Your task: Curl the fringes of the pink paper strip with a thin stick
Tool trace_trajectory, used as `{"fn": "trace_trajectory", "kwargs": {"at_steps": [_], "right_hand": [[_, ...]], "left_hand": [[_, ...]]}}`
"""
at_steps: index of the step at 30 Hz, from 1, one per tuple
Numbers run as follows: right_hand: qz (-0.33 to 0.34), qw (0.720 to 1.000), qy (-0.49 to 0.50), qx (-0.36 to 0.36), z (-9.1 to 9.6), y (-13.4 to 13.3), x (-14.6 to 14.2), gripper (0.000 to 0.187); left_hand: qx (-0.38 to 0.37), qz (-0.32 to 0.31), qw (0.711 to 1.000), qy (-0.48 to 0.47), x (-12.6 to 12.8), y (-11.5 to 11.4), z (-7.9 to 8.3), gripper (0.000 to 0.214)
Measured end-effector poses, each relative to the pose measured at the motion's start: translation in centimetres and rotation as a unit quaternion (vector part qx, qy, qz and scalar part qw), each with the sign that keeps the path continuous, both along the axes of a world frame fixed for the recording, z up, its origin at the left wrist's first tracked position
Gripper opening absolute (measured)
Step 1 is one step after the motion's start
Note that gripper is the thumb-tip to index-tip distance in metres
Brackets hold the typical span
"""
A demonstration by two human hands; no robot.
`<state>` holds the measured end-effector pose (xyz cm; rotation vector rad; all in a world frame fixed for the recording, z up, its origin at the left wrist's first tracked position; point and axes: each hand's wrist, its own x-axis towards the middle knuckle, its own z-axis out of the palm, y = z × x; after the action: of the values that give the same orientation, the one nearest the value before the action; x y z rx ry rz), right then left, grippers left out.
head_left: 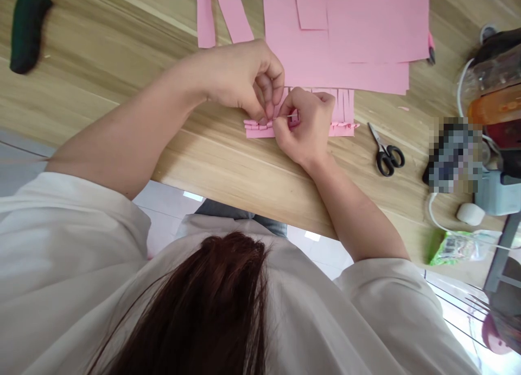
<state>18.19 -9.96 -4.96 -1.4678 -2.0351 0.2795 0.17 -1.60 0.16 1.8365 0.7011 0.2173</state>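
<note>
Fingers of the right hand point(307, 126) pinch a thin pale stick point(291, 115); grasp of the left hand point(248, 77), undetermined. Fringed pink strip point(342, 112) lies beneath, table's point(211, 166) near side. Even, light rolling advised.

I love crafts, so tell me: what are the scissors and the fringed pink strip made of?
Scissors: shiny grey blades, so probably metal; smooth black handles, likely plastic. Fringed pink strip: matte, thin, slit and rolled, so probably paper.
</note>
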Motion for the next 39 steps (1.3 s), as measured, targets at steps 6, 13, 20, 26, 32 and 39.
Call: {"fn": "trace_trajectory", "kwargs": {"at_steps": [6,13,20,26,32,39], "right_hand": [[-0.003,1.000,0.020,-0.019,0.07,0.04,-0.09,0.017],[-0.008,0.999,0.004,-0.034,0.12,0.06,-0.11,0.015],[-0.006,0.999,0.011,-0.032,0.21,-0.01,-0.13,0.016],[-0.001,1.000,0.016,-0.016,0.04,0.07,-0.04,0.017],[0.004,1.000,0.006,-0.016,-0.09,0.14,0.05,0.018],[-0.001,1.000,0.007,-0.008,-0.20,0.10,0.08,0.019]], "left_hand": [[-0.002,0.010,1.000,0.027,-0.01,-0.14,0.04,0.022],[0.028,-0.002,0.999,0.021,-0.01,-0.09,0.24,0.023],[0.006,-0.024,1.000,0.014,-0.11,0.14,-0.40,0.022],[0.001,-0.021,0.999,0.028,-0.21,0.08,-0.50,0.021],[0.031,-0.014,0.998,0.052,-0.15,-0.24,0.11,0.022],[0.035,-0.028,0.998,0.048,-0.41,0.26,-0.20,0.022]]}}
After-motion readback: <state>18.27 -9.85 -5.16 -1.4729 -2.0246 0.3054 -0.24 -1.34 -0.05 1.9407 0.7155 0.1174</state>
